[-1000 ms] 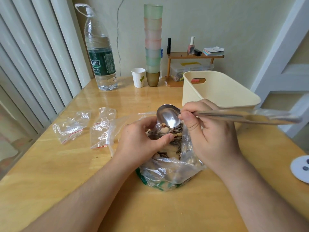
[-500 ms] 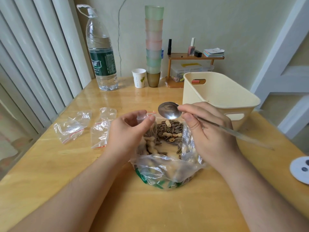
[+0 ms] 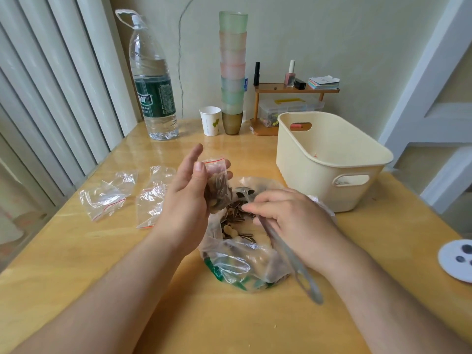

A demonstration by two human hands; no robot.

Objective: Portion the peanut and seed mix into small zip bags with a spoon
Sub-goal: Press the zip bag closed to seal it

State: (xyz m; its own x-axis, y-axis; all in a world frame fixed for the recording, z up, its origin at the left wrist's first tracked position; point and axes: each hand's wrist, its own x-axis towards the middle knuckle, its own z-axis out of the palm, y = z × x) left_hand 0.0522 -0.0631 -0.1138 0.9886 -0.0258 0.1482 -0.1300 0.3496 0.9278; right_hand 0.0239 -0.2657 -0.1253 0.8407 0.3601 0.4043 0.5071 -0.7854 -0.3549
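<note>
1. A small zip bag [image 3: 217, 183], partly filled, is being pinched upright by the left hand [image 3: 187, 200] above the big mix bag [image 3: 245, 254], mid-table, so spills drop back.
2. The spoon [image 3: 278, 241] is being gripped by the right hand [image 3: 293, 223], bowl lowered into the mix for another scoop.

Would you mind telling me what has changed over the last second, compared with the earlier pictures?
The left hand has lifted the small zip bag, now holding seeds and peanuts, above the big bag of mix. The right hand has swung the spoon down, its bowl now low in the big bag, the handle pointing towards the person. The two empty zip bags, basket and bottle stayed put.
</note>
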